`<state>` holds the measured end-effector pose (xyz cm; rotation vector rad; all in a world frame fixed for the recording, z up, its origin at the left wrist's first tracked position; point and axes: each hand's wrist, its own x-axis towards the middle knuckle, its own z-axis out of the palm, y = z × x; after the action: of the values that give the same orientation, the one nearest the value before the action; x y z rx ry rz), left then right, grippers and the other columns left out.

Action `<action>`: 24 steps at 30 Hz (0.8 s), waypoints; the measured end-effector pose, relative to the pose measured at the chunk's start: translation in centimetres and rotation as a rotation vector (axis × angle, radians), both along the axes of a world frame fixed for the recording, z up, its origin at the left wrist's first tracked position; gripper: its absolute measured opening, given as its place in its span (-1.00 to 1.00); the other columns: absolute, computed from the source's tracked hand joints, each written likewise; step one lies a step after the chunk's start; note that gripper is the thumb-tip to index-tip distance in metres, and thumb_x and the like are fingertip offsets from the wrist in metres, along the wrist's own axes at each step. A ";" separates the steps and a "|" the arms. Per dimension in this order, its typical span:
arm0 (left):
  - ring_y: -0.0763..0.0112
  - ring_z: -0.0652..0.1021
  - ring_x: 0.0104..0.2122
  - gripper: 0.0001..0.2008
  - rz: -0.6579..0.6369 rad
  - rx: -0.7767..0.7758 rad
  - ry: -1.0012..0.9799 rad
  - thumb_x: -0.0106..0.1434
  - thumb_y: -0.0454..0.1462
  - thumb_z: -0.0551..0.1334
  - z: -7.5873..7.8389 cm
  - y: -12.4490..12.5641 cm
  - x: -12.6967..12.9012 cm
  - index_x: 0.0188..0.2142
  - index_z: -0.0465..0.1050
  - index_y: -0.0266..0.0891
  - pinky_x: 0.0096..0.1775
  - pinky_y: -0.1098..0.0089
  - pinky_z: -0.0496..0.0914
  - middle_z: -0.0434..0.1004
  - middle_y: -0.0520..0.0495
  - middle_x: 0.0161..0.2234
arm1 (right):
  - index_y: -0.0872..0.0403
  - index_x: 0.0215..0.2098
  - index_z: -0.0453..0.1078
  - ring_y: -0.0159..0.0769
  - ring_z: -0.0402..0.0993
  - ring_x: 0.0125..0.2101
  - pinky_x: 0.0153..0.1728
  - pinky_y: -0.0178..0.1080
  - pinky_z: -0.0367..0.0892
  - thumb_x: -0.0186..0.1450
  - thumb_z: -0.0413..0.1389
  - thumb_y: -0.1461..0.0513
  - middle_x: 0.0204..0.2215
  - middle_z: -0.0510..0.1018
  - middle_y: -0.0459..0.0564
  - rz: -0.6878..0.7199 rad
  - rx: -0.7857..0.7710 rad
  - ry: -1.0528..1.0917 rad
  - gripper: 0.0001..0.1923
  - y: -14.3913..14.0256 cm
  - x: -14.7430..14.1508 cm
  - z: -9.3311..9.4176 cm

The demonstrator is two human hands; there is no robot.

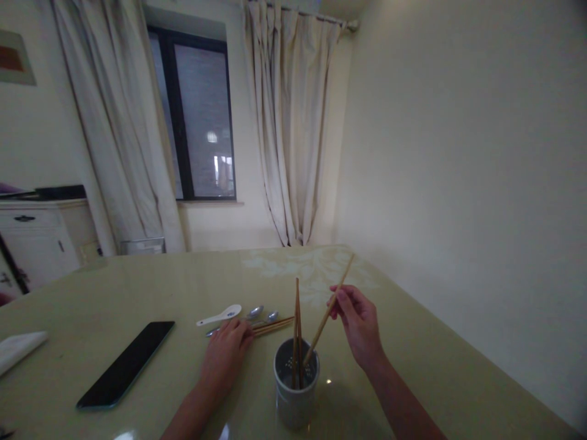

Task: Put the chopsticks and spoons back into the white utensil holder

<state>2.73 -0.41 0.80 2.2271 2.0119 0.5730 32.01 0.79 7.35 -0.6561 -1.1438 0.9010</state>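
Note:
My right hand (356, 324) pinches a wooden chopstick (329, 310) that slants down with its lower tip inside a grey utensil holder (296, 397). Two more chopsticks (296, 330) stand upright in that holder. My left hand (225, 354) rests palm down on the table, fingertips on a pair of chopsticks (275, 325) lying flat. Just beyond the fingers lie two metal spoons (262, 315) and a white ceramic spoon (220, 316).
A black phone (126, 363) lies face up on the glossy table (137, 293) at the left. A white folded napkin (18, 348) sits at the far left edge. A wall runs along the table's right side; a curtained window and a white cabinet (36, 238) stand behind.

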 end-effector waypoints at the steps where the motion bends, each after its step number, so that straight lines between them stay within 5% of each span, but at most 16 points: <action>1: 0.15 0.55 -0.02 -0.81 -0.005 -0.005 -0.005 0.39 -0.27 0.13 0.0 0.0 0.0 -0.22 0.54 -0.13 0.01 0.25 0.34 0.61 -0.09 -0.11 | 0.09 -0.23 0.61 -0.35 0.45 -0.55 -0.50 -0.31 0.38 0.30 0.34 -0.01 -0.54 0.58 -0.06 0.056 -0.007 -0.075 -0.67 -0.4 -0.5 -0.1; 5: 0.15 0.55 -0.05 -0.82 -0.016 -0.008 -0.041 0.38 -0.27 0.13 -0.3 0.0 -0.1 -0.22 0.53 -0.14 -0.01 0.25 0.34 0.61 -0.10 -0.14 | 0.10 -0.32 0.62 -0.34 0.46 -0.58 -0.53 -0.30 0.36 0.30 0.33 -0.03 -0.59 0.56 -0.06 0.182 -0.045 -0.295 -0.65 -1.4 -1.7 -0.7; 10: 0.11 0.56 -0.09 -0.82 -0.029 0.023 -0.118 0.36 -0.25 0.14 -0.8 0.2 -0.2 -0.27 0.54 -0.15 -0.02 0.21 0.35 0.62 -0.12 -0.19 | 0.11 -0.41 0.58 -0.40 0.35 -0.65 -0.59 -0.33 0.24 0.38 0.16 -0.15 -0.63 0.50 -0.08 0.133 -0.086 -0.356 -0.48 -0.5 -2.0 -2.5; 15: 0.16 0.58 -0.23 -0.78 -0.120 0.095 -0.507 0.38 -0.12 0.12 -0.6 -0.3 2.2 -0.27 0.47 -0.15 -0.14 0.25 0.42 0.62 -0.12 -0.26 | 0.11 -0.45 0.53 -0.35 0.38 -0.58 -0.53 -0.31 0.25 0.32 0.18 -0.21 -0.60 0.50 -0.09 0.213 -0.185 -0.457 -0.43 0.5 -3.3 -4.3; 20: 0.23 0.58 -0.33 -0.74 -0.280 0.010 -0.772 0.39 -0.05 0.17 0.2 -2.0 5.3 -0.19 0.49 -0.16 -0.25 0.32 0.43 0.65 -0.10 -0.26 | 0.11 -0.30 0.57 -0.23 0.51 -0.40 -0.36 -0.26 0.37 0.24 0.29 -0.18 -0.42 0.61 -0.05 0.360 -0.247 -0.372 -0.49 0.1 -4.8 -5.0; 24: 0.18 0.61 -0.21 -0.69 -0.292 0.024 -0.755 0.43 -0.02 0.12 0.7 -1.9 5.0 -0.15 0.55 -0.13 -0.14 0.28 0.45 0.67 -0.11 -0.20 | 0.09 -0.27 0.54 -0.19 0.56 -0.35 -0.35 -0.25 0.39 0.24 0.30 -0.17 -0.36 0.64 0.00 0.278 -0.231 -0.238 -0.51 0.2 -4.6 -4.3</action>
<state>7.69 -2.34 1.53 1.8434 1.2833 1.1718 27.41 1.01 3.05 -0.8214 -1.3781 1.2284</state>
